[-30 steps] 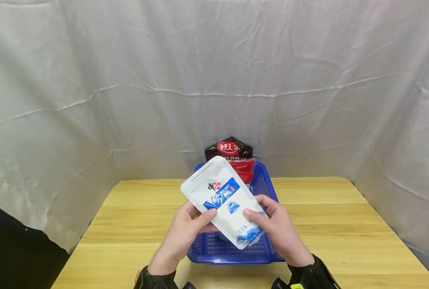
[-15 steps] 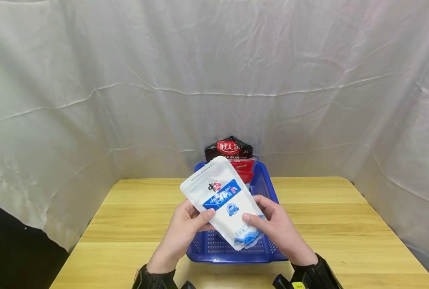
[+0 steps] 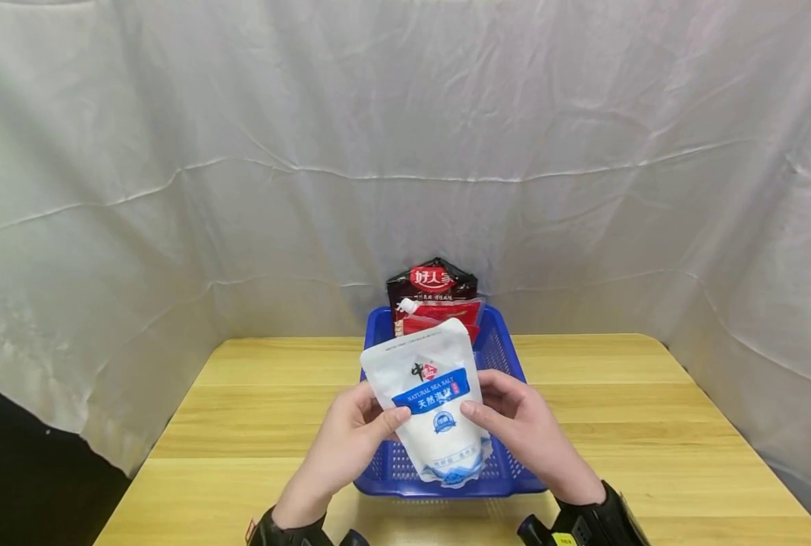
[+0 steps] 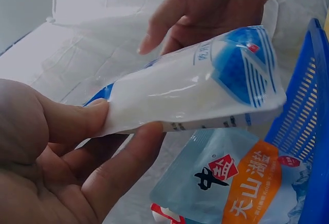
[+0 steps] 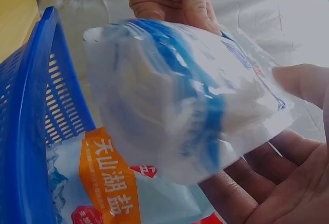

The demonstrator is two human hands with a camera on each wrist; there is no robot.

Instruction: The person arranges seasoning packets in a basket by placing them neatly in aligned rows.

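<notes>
A white pouch of sea salt [image 3: 439, 425] with blue printing is held up over a blue plastic basket [image 3: 439, 489], its front toward the head camera. My left hand [image 3: 353, 432] pinches the pouch's left edge, thumb in front and fingers behind. On the other edge my right hand [image 3: 524, 425] holds it, thumb overlapping the front and fingers round the back. The right wrist view shows that thumb [image 5: 303, 82] close by the pouch's edge and the fingers beneath it. A pale blue salt pouch with an orange band [image 4: 252, 183] lies in the basket under the held one.
At the back of the basket stand a black pouch with a red label [image 3: 432, 279] and a red pouch with a white spout [image 3: 449, 309]. The basket sits on a wooden table [image 3: 651, 432], with grey-white cloth [image 3: 405, 152] hanging behind and along the sides.
The salt pouch has turned from a strong leftward tilt to nearly upright and come slightly lower. The spouted red pouch behind it shows more. Both hands stay at its edges.
</notes>
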